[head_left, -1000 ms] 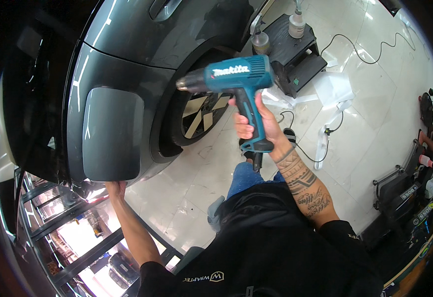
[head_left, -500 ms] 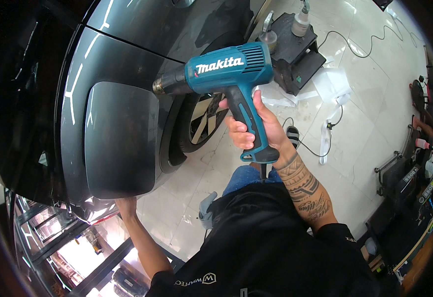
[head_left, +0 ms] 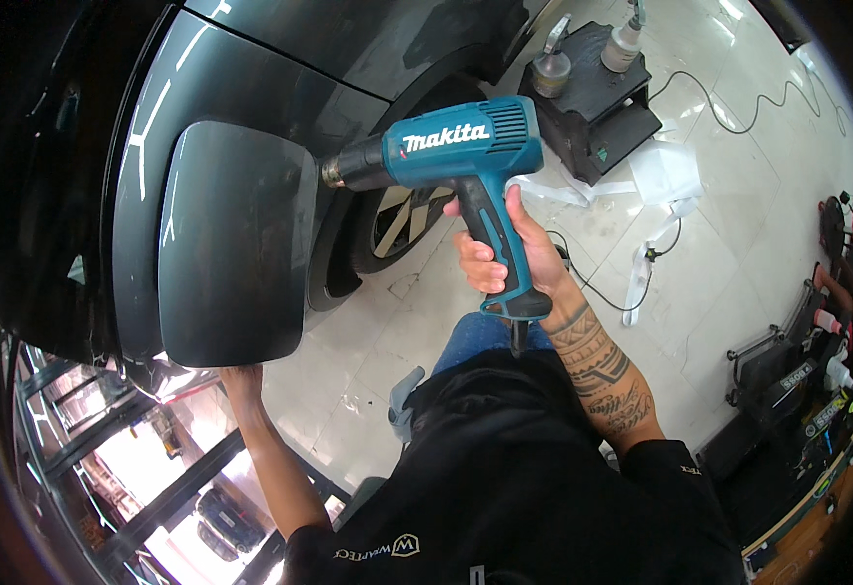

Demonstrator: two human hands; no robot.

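Currently grasping heat gun [head_left: 465,143] in right hand [head_left: 524,253], mid-frame, aiming at grey panel [head_left: 236,249], frame left; cannot tell grip of left hand [head_left: 241,378] beneath, nor work done or remaining.

Bold white lettering on the heat gun [head_left: 461,146].
Pale lettering runs beside a hexagonal emblem [head_left: 405,545] on the black shirt [head_left: 504,478], with small, partly hidden characters on its right sleeve [head_left: 662,466]; far right, two dark labels [head_left: 795,377] carry white block lettering among black gear [head_left: 773,375].
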